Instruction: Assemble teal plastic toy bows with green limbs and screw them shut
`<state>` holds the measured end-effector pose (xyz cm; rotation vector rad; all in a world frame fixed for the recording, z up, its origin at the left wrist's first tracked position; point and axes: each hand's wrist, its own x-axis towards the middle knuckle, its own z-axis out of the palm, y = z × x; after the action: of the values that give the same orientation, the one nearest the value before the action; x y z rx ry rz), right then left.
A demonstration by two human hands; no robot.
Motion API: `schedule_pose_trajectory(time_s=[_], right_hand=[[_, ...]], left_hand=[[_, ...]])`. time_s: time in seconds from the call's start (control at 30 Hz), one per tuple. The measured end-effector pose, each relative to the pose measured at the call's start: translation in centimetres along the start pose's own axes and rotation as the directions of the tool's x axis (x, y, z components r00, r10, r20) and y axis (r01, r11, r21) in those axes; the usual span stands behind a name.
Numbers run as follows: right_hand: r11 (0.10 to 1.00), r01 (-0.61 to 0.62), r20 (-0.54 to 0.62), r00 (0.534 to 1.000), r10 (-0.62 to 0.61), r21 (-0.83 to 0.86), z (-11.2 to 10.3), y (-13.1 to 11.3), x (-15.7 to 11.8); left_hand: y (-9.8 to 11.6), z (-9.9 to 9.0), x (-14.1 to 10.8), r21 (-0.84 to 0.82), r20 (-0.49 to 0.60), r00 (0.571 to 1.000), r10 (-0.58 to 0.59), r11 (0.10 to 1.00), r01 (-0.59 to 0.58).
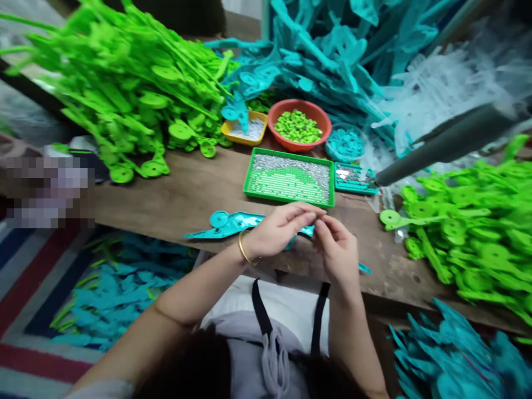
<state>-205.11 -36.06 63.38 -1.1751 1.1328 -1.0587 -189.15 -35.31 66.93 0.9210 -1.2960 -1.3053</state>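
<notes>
My left hand (280, 230) and my right hand (337, 244) meet at the fingertips above the near edge of the wooden table. Both are closed in a pinch, and what sits between the fingers is too small to make out. Beneath them lies a long flat teal plastic piece (236, 223) with a round disc at its left part; my hands hide much of its middle. Just beyond my fingers is a green tray (248, 191) of small silvery pins. A small teal tray (366, 190) with tiny metallic bits stands to its right.
Behind the trays stand a yellow dish (245, 140), a red bowl (274, 130) of green bits and a clear bowl (332, 155) of teal bits. Green parts (145, 94) heap at left, more green parts (477, 221) at right. A dark bar (440, 147) slants in from the right.
</notes>
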Motion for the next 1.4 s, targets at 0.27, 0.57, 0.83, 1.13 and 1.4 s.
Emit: schedule_pose_trajectory(time_s=[0.27,0.57,0.83,1.13,1.4], right_hand=[[0.98,-0.163,0.181,0.973,0.142,0.112,-0.5,0.3,-0.4],[0.964,-0.056,0.244,0.962,0.122,-0.26,-3.4,-0.8,-0.1],[0.674,0.315,0.066,0.928,-0.367,-0.668,-6.9,-3.4,-1.0],[0.499,0.357,0.262,0.931,-0.253,-0.79,-4.3,0.3,0.5],[0.379,0.278,0.243,0.96,-0.139,-0.882,-3.4,1.3,1.4]], left_hand=[[0.2,-1.6,-1.3,-0.23,0.009,0.993,-0.12,0.966,0.119],[0.5,-1.5,-2.6,0.17,0.331,0.939,-0.09,0.985,0.035],[-4.1,-5.2,-4.0,0.825,-0.012,0.999,0.032,0.565,-0.008],[-6.0,-3.5,-4.3,0.898,0.011,1.0,-0.023,0.441,0.0],[-5.6,-3.6,-4.2,0.888,-0.007,0.999,-0.046,0.459,0.028]])
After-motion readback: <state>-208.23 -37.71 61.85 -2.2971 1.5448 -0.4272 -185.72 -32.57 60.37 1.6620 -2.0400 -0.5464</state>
